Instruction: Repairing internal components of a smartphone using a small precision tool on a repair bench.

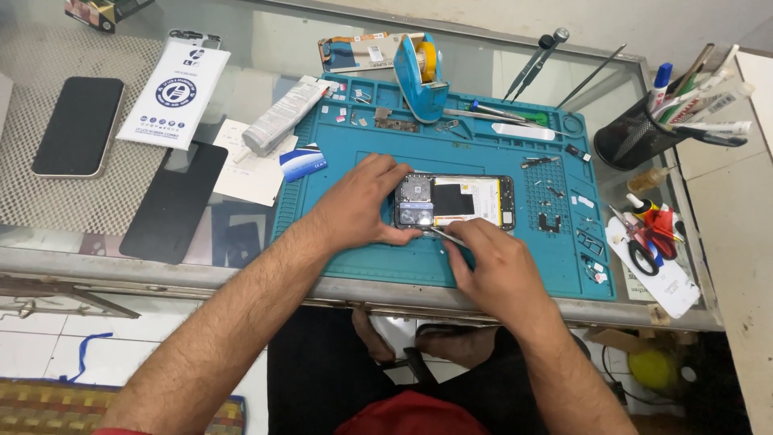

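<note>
An opened phone (467, 201) with its back cover off lies on a teal repair mat (378, 266), showing its circuit board and white battery. My left hand (358, 205) grips the phone's left end, thumb on the near edge. My right hand (487, 262) holds thin metal tweezers (444, 235), whose tip touches the phone's lower left corner by the camera module.
A blue tape dispenser (423, 76), screwdrivers (499, 113) and small parts lie at the mat's far side. A black pen cup (640, 137) and red scissors (648, 234) are at right. A phone (78, 125), a dark screen panel (173, 201) and a white packet (177, 89) rest at left on the glass counter.
</note>
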